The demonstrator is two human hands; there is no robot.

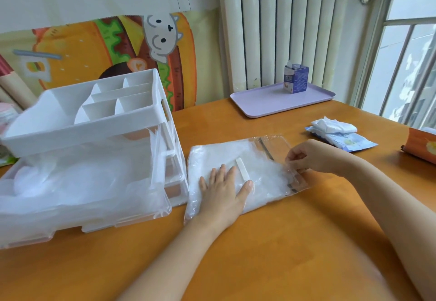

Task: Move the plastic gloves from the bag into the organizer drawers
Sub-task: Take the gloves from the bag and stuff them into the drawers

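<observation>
You are pressing your left hand (224, 189) flat on the bag (207, 159), fingers spread, so that it is not sliding on the bench (283, 241) while its other end is being worked. The plastic gloves (266, 171) are lying inside the bag as a white, filmy stack, just ahead of your left fingertips. Your right hand (304, 159) is pinching the bag's open edge on the right, probably peeling the flap up so you can reach in. Just left of the bag, the organizer (94, 133) is standing with a drawer (132, 215) pulled out toward you, ready to receive. Filmy white plastic, likely gloves, is already lying in it. Farther off, a wipes pack (349, 141), a lilac tray (259, 104) and a small carton (296, 80) are sitting well apart from the work.
</observation>
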